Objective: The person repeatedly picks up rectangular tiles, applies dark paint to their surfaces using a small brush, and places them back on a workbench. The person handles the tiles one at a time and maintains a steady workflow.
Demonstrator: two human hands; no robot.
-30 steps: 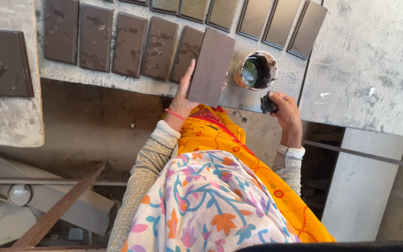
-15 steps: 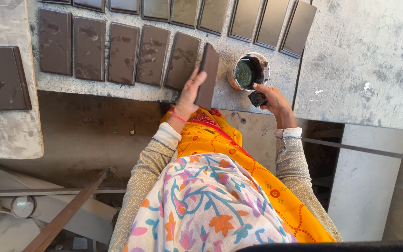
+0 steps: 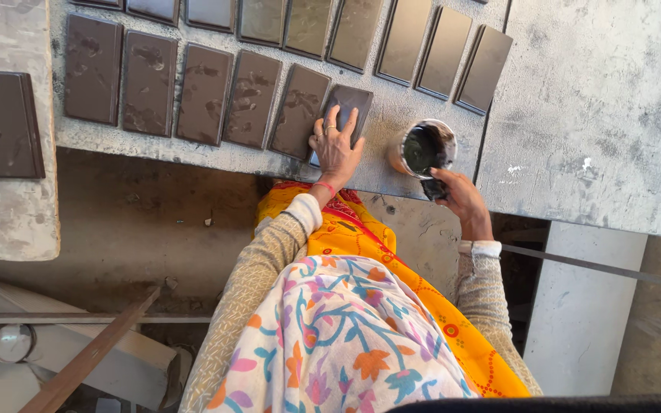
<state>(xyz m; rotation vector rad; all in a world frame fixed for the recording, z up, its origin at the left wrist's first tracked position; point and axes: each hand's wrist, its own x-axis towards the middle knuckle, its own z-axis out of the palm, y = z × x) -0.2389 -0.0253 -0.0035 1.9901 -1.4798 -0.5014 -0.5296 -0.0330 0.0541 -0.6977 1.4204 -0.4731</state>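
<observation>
Grey concrete desk [image 3: 590, 92], viewed from above, carries two rows of dark rectangular tiles [image 3: 200, 92] laid side by side, their faces patchy with a dark coating.

Left hand [image 3: 336, 145]: fingers spread wide and flat, palm pressing down on the end tile [image 3: 346, 103], which lies tilted at the right end of the near row, touching its neighbour and close to the desk's front edge.

Right hand [image 3: 457, 195]: fingers curled together around a small dark applicator [image 3: 435, 187], of which only the tip shows; it is held just beside the rim of a small pot [image 3: 423, 148] of dark liquid standing near the desk edge.

Risks, as judged from this arrangement: the pot stands close to the edge and to the working hand, so a nudge could tip it and spill liquid over the desk or onto the patterned clothing [image 3: 346, 344] below. The flat palm may smear any wet coating. The end tile, skewed and near the edge, could slide off if pushed.
</observation>
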